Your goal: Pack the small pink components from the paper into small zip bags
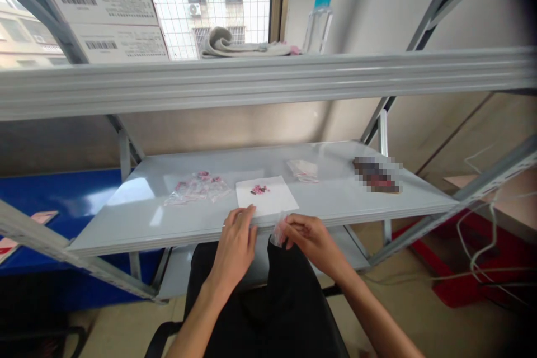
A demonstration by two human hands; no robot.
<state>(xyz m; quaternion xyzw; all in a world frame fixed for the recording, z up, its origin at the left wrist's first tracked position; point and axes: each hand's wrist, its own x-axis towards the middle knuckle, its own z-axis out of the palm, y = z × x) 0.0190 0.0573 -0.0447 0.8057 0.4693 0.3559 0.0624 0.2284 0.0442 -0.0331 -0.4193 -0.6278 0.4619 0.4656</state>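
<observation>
One left hand [238, 239]; right fingers [297, 222] pinch one clear bag [277, 234].

Right of the white sheet [279, 198], I find passage between a pale stack [302, 171] and a blurred object [376, 175]; the gray beam [268, 84] above limits upward reach.

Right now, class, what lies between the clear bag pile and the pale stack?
A white paper sheet bearing small pink and dark pieces, seen in the head view.
</observation>
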